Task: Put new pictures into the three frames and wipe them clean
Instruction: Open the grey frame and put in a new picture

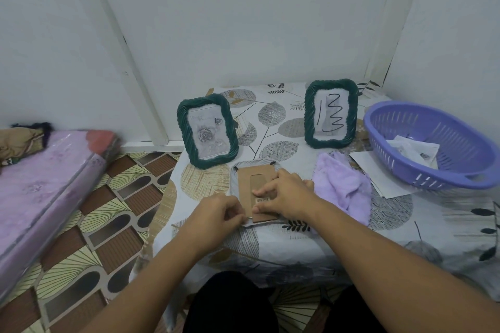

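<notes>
Frames: two upright (207,131) (330,113), one face-down (254,189), both hands' fingers (238,211) pinching it.

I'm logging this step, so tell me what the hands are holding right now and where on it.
Both hands work the face-down frame: the left hand pinches its near left corner, and the right hand rests on its brown backing board, fingers near the barcode.

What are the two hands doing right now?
Left hand: pinching the near left edge of the face-down frame.
Right hand: fingers curled on the frame's cardboard back, pinching it.
</notes>
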Tool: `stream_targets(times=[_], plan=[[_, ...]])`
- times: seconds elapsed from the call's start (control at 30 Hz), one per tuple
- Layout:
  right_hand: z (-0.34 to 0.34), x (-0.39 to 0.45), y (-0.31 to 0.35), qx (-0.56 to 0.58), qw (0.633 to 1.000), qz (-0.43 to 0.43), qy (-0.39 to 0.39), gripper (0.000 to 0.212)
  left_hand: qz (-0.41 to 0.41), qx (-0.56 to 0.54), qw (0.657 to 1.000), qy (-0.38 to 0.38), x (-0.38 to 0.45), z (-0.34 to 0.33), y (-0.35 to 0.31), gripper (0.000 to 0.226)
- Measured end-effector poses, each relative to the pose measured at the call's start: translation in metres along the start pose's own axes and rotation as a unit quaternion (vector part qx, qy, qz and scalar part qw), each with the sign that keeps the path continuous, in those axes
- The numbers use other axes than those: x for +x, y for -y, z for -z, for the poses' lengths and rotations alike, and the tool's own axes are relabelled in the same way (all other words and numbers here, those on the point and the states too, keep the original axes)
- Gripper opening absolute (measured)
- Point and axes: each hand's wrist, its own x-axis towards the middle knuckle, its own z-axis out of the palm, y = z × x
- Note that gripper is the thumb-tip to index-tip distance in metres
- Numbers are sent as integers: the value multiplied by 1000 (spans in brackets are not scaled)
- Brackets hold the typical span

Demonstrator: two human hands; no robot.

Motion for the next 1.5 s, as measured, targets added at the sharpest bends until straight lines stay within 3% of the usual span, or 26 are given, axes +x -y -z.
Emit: stream_targets(times=[0.17, 0.33, 0.47, 0.63, 0.93, 1.07, 1.3, 1.5], plan=[[0, 0, 0, 2, 1000, 0, 2, 51, 27, -31, 998, -41, -2, -7, 2, 17], [0, 1, -1, 2, 1000, 1, 2, 52, 55, -57, 997, -13, 3, -4, 6, 16], [-2, 2, -4, -4, 1000, 9, 1, 52, 62, -66, 995, -36, 17, 3, 7, 9], [-3, 4, -10, -10, 1000, 19, 1, 41, 78, -153, 985, 1, 32, -5, -2, 11], [18, 4, -24, 17, 999, 32, -24, 14, 98, -171, 980, 21, 42, -12, 2, 52], [26, 3, -28, -18, 998, 55, -8, 16, 112, -159, 980, 51, 46, -11, 0, 55], [38, -1, -32, -61, 993, 72, 65, 42, 139, -192, 968, 86, 51, -6, -5, 57], [37, -4, -36, -55, 993, 80, 68, 41, 140, -208, 964, 89, 51, -5, -7, 57]])
